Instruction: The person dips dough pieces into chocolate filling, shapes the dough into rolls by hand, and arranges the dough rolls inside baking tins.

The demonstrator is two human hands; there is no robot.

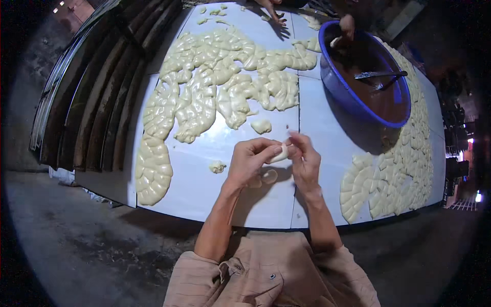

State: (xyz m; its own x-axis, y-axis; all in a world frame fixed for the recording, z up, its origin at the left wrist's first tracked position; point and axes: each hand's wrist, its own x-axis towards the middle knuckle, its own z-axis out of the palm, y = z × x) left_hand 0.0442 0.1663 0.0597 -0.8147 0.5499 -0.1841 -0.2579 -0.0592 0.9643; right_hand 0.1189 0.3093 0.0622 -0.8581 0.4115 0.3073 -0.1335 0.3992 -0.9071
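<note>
You have both hands over the white tabletop, in front of your body, working one small piece of pale dough between them. Your left hand pinches the dough piece between thumb and fingers, and your right hand pinches its other end, with the fingertips slightly blurred. Near your left wrist, a pale round disc lies on the table. A small dough lump sits just beyond your hands, and a smaller lump lies to their left. Rows of shaped dough pieces spread across the left side, packed against one another; a second spread runs along the right. Beyond your right hand stands a blue plastic basin holding a brown mass and a dark-handled utensil. A co-worker's hand is at its far rim.
</note>
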